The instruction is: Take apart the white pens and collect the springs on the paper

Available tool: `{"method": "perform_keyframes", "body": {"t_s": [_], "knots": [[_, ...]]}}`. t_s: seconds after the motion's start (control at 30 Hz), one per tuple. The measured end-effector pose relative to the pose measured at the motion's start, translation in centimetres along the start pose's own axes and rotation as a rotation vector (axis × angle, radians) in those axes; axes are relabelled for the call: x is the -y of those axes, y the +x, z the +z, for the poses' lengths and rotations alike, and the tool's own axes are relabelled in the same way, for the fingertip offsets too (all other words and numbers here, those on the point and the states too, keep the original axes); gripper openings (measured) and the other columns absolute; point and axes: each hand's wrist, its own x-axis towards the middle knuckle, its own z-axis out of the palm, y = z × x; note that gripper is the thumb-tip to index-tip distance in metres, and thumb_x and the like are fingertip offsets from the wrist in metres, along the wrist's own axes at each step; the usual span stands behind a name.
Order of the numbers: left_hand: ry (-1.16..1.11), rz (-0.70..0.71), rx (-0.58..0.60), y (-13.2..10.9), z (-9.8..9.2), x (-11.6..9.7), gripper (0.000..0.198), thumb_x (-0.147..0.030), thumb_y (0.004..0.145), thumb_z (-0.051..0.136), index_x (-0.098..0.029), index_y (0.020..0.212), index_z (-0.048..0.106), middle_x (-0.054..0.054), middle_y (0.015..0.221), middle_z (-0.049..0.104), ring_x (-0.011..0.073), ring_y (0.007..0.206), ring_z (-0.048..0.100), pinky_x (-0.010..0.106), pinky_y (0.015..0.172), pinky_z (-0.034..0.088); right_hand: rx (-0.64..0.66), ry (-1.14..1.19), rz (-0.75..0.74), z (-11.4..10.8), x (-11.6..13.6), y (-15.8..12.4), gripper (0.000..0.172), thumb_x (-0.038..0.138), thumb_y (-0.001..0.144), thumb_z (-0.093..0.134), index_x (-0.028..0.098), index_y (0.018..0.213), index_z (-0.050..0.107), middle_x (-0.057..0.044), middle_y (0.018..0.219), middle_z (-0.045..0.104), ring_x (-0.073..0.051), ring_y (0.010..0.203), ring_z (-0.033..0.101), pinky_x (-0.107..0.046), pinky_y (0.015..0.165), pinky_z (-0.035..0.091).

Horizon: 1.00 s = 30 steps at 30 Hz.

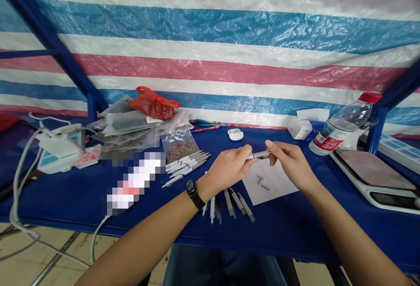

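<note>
Above the worktop (282, 224), left hand (231, 163) and right hand (288, 161) pinch one pen (261, 155) endwise; joining or parting seems underway; next needs axial alignment.

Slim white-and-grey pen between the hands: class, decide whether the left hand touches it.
Touching: the head view shows the left hand gripping the pen between thumb and fingers.
</note>
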Motion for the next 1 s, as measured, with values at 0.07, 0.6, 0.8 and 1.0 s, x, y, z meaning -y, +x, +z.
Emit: {"method": "perform_keyframes", "body": {"t_s": [0.07,0.6,0.8,1.0], "knots": [[0.010,-0.012,-0.022,0.0,-0.1,0.2,0.024,-0.038,0.110,0.035,-0.022,0.093,0.042,-0.002,0.074,0.059,0.0155,0.061,0.059,0.026,0.056,0.036,0.031,0.048,-0.047,-0.1,0.0,0.1,0.062,0.083,0.075,0.066,0.021,0.069,0.062,0.000,0.062,0.057,-0.016,0.060,0.054,-0.030,0.059,0.044],[0.341,-0.210,0.202,0.0,-5.9,1.6,0.014,-0.032,0.099,0.056,-0.020,0.092,0.060,0.003,0.080,0.070,0.0189,0.070,0.064,0.028,0.056,0.026,0.151,-0.059,0.063,-0.5,-0.6,0.3,0.062,0.084,0.081,0.055,0.023,0.079,0.063,0.000,0.064,0.055,-0.018,0.063,0.054,-0.033,0.065,0.046],[0.262,-0.584,0.480,-1.9,-10.9,5.7,0.023,-0.032,0.084,0.067,-0.020,0.067,0.057,0.001,0.071,0.067,0.0194,0.069,0.061,0.029,0.059,0.032,0.447,-0.261,0.143,-1.4,-1.5,0.2,0.049,0.071,0.081,0.064,0.023,0.087,0.070,-0.001,0.069,0.063,-0.018,0.066,0.057,-0.031,0.063,0.042],[0.187,-0.645,0.541,-2.2,-10.9,6.3,0.017,-0.023,0.069,0.069,-0.021,0.062,0.054,-0.001,0.068,0.064,0.0185,0.067,0.058,0.028,0.057,0.030,0.488,-0.321,0.116,-1.5,-1.6,0.1,0.040,0.063,0.080,0.067,0.022,0.083,0.069,-0.001,0.070,0.064,-0.018,0.063,0.058,-0.029,0.058,0.041]]}}
